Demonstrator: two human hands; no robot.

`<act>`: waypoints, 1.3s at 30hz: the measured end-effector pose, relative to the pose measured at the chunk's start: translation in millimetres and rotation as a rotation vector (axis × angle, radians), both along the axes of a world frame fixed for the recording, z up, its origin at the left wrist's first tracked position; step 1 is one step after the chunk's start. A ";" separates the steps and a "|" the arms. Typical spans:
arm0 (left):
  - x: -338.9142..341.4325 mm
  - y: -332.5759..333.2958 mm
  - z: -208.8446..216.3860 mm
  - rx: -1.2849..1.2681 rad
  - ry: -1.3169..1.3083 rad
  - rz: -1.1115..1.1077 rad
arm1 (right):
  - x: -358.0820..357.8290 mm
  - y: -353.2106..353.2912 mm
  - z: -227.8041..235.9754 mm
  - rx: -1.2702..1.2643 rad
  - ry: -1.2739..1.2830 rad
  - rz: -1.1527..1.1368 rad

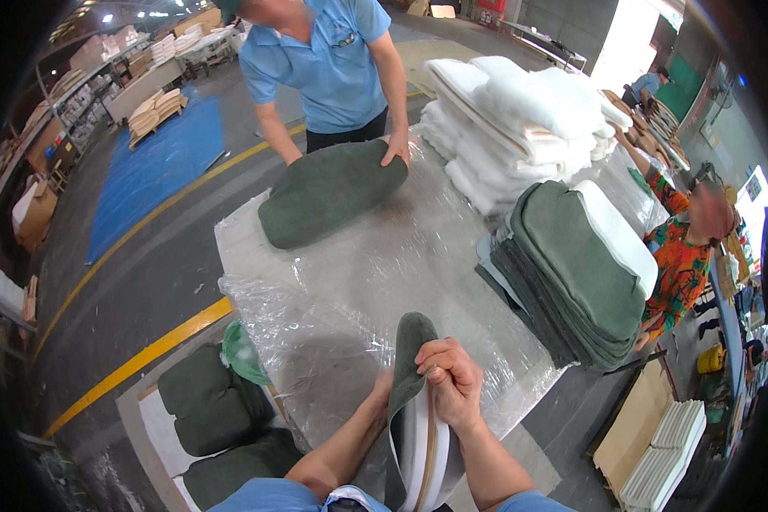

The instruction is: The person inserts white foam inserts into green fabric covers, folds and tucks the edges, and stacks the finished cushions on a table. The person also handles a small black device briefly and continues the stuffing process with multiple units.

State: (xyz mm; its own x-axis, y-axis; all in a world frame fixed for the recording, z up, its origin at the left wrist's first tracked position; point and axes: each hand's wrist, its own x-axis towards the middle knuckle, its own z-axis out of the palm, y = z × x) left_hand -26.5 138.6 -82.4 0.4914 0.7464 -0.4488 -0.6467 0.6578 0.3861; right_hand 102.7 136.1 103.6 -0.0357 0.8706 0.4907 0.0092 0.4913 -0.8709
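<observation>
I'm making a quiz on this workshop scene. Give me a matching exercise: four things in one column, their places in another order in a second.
Things:
1. Stuffed green cushion
2. Stack of flat green covers
3. Pile of white foam pads
4. Green cover with white pad

Places:
A. Far right part of the table, behind the green stack
B. Under the hands of the person in the blue shirt
C. Held upright by the right hand
D. Right edge of the plastic-wrapped table

Pairs: 1-B, 2-D, 3-A, 4-C
</observation>
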 end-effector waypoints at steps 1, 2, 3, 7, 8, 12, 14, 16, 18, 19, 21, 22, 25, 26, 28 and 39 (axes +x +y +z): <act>-1.3 9.5 0.7 0.009 0.086 0.032 | -0.8 3.4 -1.6 0.002 0.004 0.002; -2.2 17.4 1.6 0.025 0.176 0.064 | -1.1 5.5 -3.8 -0.011 0.009 0.007; -0.2 28.0 5.4 0.041 0.264 0.079 | 0.1 6.9 -4.5 -0.020 0.006 -0.002; -2.6 69.0 22.9 0.089 0.675 0.086 | 2.7 15.7 -14.3 -0.026 0.006 0.004; -1.6 79.9 30.8 0.081 0.739 0.075 | 4.0 16.0 -16.8 -0.029 0.008 0.009; -1.7 103.4 40.6 0.021 0.497 0.097 | 4.6 16.5 -16.3 -0.056 0.025 0.045; -6.6 113.5 39.5 0.097 0.230 0.047 | 4.0 18.2 -14.5 -0.054 0.032 0.060; -13.2 113.2 39.5 0.247 0.321 0.045 | 2.4 19.2 -14.1 -0.034 0.037 0.076; -16.0 114.1 48.2 0.385 0.400 0.031 | 2.4 18.9 -13.3 -0.026 0.031 0.071; -15.3 116.8 55.2 0.452 0.430 0.017 | 3.0 18.7 -11.6 -0.018 0.023 0.063; -13.2 116.7 69.5 0.553 0.463 0.009 | 4.8 14.0 -11.5 -0.025 0.034 0.059; -13.8 114.9 74.9 0.588 0.472 0.017 | 4.7 13.0 -11.8 -0.026 0.046 0.064; -16.7 105.2 96.4 0.583 0.506 0.051 | 2.4 12.4 -11.1 0.019 0.047 0.090; -17.5 100.4 104.9 0.563 0.517 0.061 | 2.6 11.2 -11.6 -0.002 0.055 0.095; -18.0 94.6 121.1 0.645 0.547 0.060 | 3.3 8.6 -11.9 -0.044 0.071 0.104; -67.0 101.4 150.1 1.250 1.086 -0.055 | -7.8 11.5 -16.7 -0.139 -0.082 0.135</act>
